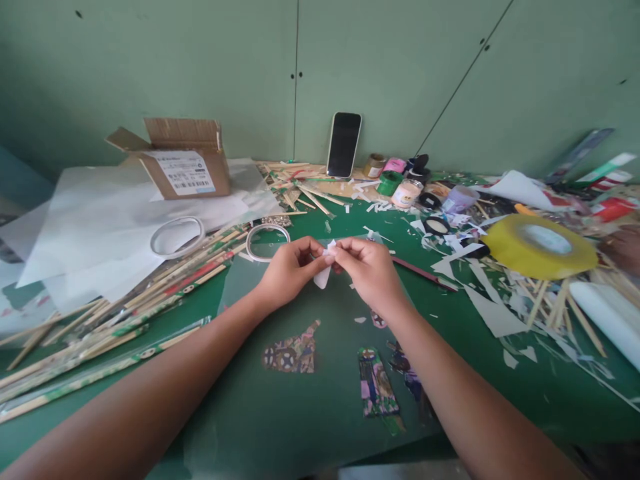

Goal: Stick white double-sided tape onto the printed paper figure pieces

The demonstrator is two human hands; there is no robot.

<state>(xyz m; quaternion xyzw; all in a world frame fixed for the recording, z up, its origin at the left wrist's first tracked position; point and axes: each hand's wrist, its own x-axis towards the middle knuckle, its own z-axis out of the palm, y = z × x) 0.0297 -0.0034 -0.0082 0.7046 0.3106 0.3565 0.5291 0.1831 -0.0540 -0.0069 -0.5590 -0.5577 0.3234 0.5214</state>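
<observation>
Your left hand and your right hand pinch a small white piece together, in front of the phone. The phone stands up by the green wall. Left of the phone sits an open brown box, with white sheets around it. Two white rings lie in front of the phone and to its left, and lots of wooden sticks are on that side too. Little paint jars sit just right of the phone. Farther right of it are a big yellow tape roll and white scraps. Some patterned pieces lie well in front of the phone, nearer to you.
</observation>
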